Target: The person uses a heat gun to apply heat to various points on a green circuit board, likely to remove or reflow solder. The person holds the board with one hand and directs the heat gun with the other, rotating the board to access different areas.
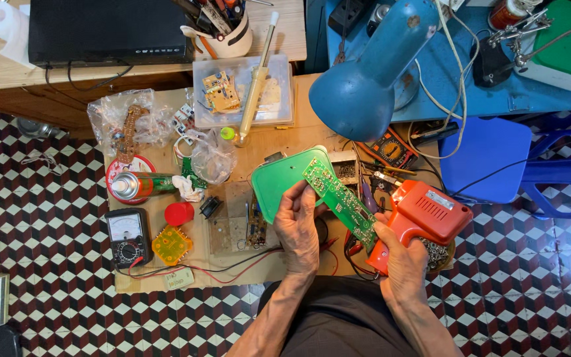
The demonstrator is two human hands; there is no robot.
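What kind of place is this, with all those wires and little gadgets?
Probably a small electronics repair bench. The left hand holds a green circuit board, the right hand holds an orange soldering gun, and an analogue multimeter lies on the cluttered table.

Left of the lamp (358, 86), a clear plastic box (242, 92) sat by two clear bags (130, 119). Lower left lay a black meter (128, 236) with its pale dial face, a tan tag (178, 278) below, and a green-labelled spray can (143, 184).
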